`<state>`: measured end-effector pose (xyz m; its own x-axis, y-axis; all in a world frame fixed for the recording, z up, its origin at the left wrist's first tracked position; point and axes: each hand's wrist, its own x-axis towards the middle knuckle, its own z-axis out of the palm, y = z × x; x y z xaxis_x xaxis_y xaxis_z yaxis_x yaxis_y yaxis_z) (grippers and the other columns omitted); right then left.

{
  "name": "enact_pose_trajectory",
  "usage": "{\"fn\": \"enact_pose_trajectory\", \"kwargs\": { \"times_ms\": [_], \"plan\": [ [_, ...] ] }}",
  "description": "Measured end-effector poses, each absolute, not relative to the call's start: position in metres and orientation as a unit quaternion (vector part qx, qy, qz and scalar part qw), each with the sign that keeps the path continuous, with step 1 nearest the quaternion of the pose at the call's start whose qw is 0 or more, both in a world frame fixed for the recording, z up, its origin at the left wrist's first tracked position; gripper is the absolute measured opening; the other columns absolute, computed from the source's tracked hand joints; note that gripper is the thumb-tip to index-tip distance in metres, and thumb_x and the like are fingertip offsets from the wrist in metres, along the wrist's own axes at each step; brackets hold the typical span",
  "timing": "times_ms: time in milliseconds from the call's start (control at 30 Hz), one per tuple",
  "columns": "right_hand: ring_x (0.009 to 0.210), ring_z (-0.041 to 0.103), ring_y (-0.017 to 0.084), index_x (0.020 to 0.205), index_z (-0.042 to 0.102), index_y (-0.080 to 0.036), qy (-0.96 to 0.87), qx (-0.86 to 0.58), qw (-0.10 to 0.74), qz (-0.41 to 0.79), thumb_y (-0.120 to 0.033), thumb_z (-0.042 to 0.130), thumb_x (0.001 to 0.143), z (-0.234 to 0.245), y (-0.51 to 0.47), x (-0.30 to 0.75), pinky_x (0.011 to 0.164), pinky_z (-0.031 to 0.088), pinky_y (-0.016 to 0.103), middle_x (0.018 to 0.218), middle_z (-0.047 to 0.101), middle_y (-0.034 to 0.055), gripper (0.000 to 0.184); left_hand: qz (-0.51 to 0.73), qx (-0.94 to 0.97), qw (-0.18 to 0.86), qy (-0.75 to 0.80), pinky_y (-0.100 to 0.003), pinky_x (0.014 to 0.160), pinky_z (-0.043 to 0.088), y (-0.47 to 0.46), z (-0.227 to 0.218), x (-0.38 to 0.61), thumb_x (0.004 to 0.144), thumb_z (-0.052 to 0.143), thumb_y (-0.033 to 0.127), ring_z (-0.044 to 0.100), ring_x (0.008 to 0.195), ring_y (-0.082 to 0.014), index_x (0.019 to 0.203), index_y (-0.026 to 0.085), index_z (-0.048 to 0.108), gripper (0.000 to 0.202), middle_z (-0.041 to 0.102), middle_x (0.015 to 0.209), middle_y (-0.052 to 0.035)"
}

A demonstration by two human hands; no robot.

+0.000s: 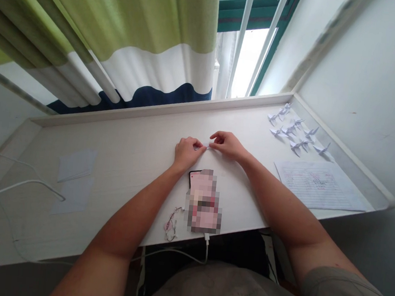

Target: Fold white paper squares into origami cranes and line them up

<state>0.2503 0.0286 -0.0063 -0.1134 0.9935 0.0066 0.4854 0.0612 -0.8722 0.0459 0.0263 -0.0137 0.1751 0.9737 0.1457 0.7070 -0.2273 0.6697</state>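
A small piece of folded white paper (pixel 207 146) lies between my two hands, just above the table. My left hand (pixel 187 152) is closed in a pinch, thumb and fingertips holding the paper's left side. Beside it, my right hand (pixel 229 146) has its thumb close to the paper's right end, with the index finger raised apart from the thumb. Much of the paper is covered by my fingertips, so its folded shape is unclear. Below my hands lies a phone (pixel 194 178), its screen blurred out, with a white charging cable (pixel 206 240) plugged into its lower end.
Several folded paper cranes (pixel 293 129) stand at the back right of the white table (pixel 141 152). Lined sheets with writing (pixel 319 185) lie at the right edge. White paper pieces (pixel 76 166) rest at left, under a cable (pixel 22 186). A bracelet-like chain (pixel 172 222) sits beside the phone.
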Motion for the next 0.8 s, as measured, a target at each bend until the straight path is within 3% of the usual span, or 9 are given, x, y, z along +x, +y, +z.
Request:
{"fn": "enact_pose_trajectory", "kwargs": {
  "times_ms": [200, 367, 500, 633, 700, 800],
  "plan": [
    [0.075, 0.066, 0.019, 0.093, 0.079, -0.017, -0.662, -0.573, 0.333, 0.351, -0.022, 0.080, 0.084, -0.014, 0.031, 0.248, 0.075, 0.053, 0.035, 0.082, 0.074, 0.0050, 0.010, 0.294, 0.729, 0.235, 0.571, -0.049, 0.097, 0.049, 0.027, -0.016, 0.045, 0.086, 0.084, 0.036, 0.065, 0.104, -0.0327, 0.078, 0.027, 0.077, 0.015, 0.078, 0.096, -0.0084],
    [0.078, 0.065, 0.019, 0.105, 0.081, -0.019, -0.701, -0.572, 0.295, 0.307, -0.017, 0.079, 0.086, -0.015, 0.032, 0.246, 0.081, 0.054, 0.036, 0.085, 0.073, 0.0043, 0.019, 0.303, 0.733, 0.228, 0.564, -0.048, 0.097, 0.049, 0.025, -0.017, 0.045, 0.087, 0.084, 0.036, 0.064, 0.105, -0.0330, 0.076, 0.026, 0.074, 0.017, 0.076, 0.094, -0.0085],
    [0.088, 0.066, 0.023, 0.116, 0.083, -0.020, -0.717, -0.582, 0.281, 0.261, -0.020, 0.082, 0.086, -0.017, 0.032, 0.246, 0.090, 0.056, 0.041, 0.103, 0.072, 0.0095, 0.030, 0.303, 0.733, 0.209, 0.572, -0.045, 0.096, 0.049, 0.023, -0.015, 0.045, 0.087, 0.084, 0.032, 0.063, 0.107, -0.0312, 0.085, 0.025, 0.070, 0.016, 0.075, 0.099, -0.0078],
    [0.111, 0.064, 0.031, 0.107, 0.087, -0.024, -0.749, -0.549, 0.287, 0.233, -0.027, 0.078, 0.093, -0.018, 0.028, 0.246, 0.107, 0.052, 0.049, 0.119, 0.070, 0.0134, 0.017, 0.312, 0.729, 0.211, 0.572, -0.042, 0.095, 0.049, 0.022, -0.014, 0.044, 0.089, 0.083, 0.028, 0.062, 0.105, -0.0284, 0.088, 0.025, 0.063, 0.020, 0.073, 0.100, -0.0069],
    [0.113, 0.063, 0.032, 0.102, 0.087, -0.026, -0.761, -0.539, 0.286, 0.219, -0.026, 0.077, 0.093, -0.017, 0.025, 0.245, 0.110, 0.049, 0.051, 0.117, 0.071, 0.0121, 0.013, 0.330, 0.720, 0.221, 0.568, -0.041, 0.094, 0.050, 0.023, -0.015, 0.043, 0.094, 0.076, 0.028, 0.062, 0.102, -0.0270, 0.085, 0.025, 0.060, 0.019, 0.072, 0.096, -0.0064],
    [0.101, 0.065, 0.028, 0.095, 0.083, -0.023, -0.740, -0.548, 0.297, 0.254, -0.020, 0.075, 0.092, -0.014, 0.022, 0.242, 0.100, 0.052, 0.046, 0.104, 0.075, 0.0092, 0.010, 0.379, 0.691, 0.246, 0.564, -0.038, 0.092, 0.051, 0.023, -0.016, 0.041, 0.104, 0.062, 0.032, 0.065, 0.099, -0.0244, 0.086, 0.024, 0.060, 0.019, 0.072, 0.095, -0.0064]
  ]
}}
